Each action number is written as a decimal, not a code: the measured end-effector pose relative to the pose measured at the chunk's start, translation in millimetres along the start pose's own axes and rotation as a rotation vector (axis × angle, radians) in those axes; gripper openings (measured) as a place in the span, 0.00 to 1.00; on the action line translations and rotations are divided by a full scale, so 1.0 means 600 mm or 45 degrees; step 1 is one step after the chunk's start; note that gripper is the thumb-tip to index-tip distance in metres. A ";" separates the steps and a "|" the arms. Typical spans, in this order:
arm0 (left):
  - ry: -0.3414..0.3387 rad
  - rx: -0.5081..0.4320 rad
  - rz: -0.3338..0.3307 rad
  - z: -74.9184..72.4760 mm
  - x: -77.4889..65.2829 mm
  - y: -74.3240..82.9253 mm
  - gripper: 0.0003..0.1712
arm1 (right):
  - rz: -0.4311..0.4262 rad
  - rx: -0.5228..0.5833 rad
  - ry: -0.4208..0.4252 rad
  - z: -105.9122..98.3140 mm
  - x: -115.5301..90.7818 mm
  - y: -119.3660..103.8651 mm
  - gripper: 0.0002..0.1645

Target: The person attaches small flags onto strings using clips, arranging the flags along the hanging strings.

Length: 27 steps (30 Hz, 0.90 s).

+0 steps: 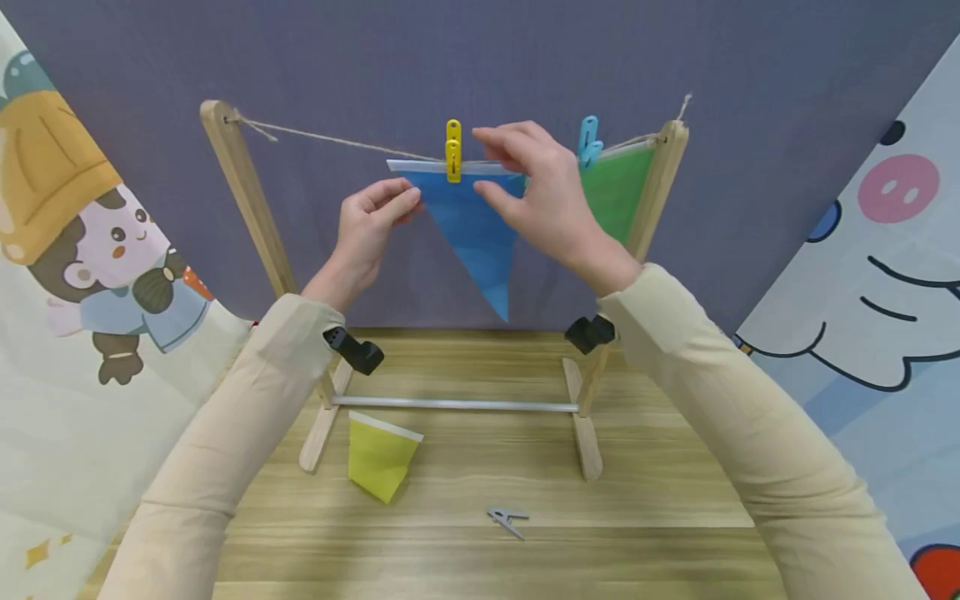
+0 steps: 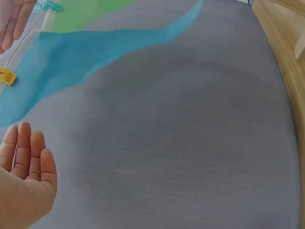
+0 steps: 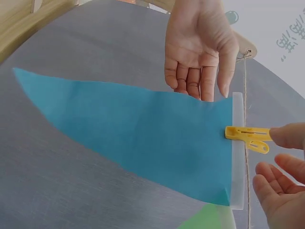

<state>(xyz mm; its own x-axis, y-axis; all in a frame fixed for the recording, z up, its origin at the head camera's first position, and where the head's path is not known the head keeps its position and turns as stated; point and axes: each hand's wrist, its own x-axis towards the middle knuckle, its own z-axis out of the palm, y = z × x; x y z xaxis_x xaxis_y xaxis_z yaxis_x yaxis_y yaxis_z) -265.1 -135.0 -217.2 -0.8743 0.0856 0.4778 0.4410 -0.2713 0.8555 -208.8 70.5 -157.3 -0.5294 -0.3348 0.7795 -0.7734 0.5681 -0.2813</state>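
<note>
A blue triangular pennant (image 1: 476,221) with a white top strip hangs from a string (image 1: 330,140), point down. A yellow clothespin (image 1: 453,152) clips the strip to the string. My left hand (image 1: 375,221) is at the pennant's upper left edge, fingers loosely bent around nothing. In the right wrist view its fingertips lie right at that edge. My right hand (image 1: 543,183) hovers in front of the pennant's right part, thumb and fingers spread apart beside the clothespin, holding nothing. Behind it hangs a green pennant (image 1: 618,192), with a light blue clothespin (image 1: 589,143) near its left end.
The string runs between two wooden posts (image 1: 251,200) on feet, joined low down by a pale crossbar (image 1: 457,405). On the wooden table (image 1: 660,500) lie a yellow pennant (image 1: 381,457) and a grey clothespin (image 1: 508,521). A dark grey cloth (image 1: 420,67) stands behind.
</note>
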 end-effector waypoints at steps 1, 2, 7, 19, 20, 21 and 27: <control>-0.005 -0.009 -0.009 -0.002 -0.001 -0.002 0.07 | 0.003 0.011 0.007 0.001 -0.004 0.001 0.24; -0.007 -0.020 -0.020 -0.003 -0.003 -0.003 0.07 | 0.005 0.018 0.014 0.001 -0.008 0.002 0.24; -0.033 -0.046 -0.049 -0.011 -0.010 -0.012 0.05 | -0.015 0.066 0.051 0.004 -0.028 0.006 0.23; -0.062 0.025 -0.078 -0.035 -0.030 -0.033 0.09 | -0.079 0.124 0.068 0.015 -0.073 0.016 0.23; -0.063 0.028 -0.083 -0.037 -0.032 -0.035 0.10 | -0.077 0.131 0.066 0.017 -0.078 0.017 0.23; -0.063 0.033 -0.088 -0.040 -0.035 -0.037 0.10 | -0.076 0.134 0.064 0.018 -0.082 0.018 0.23; -0.051 0.023 -0.121 -0.057 -0.054 -0.053 0.10 | -0.078 0.136 0.064 0.023 -0.106 0.023 0.23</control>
<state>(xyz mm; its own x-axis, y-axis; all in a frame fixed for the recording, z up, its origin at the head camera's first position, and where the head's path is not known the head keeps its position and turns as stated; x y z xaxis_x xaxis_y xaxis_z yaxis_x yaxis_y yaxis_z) -257.6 -161.8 -266.6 -0.9036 0.1482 0.4019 0.3605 -0.2432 0.9005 -190.9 89.3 -218.6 -0.4644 -0.3268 0.8231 -0.8376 0.4639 -0.2884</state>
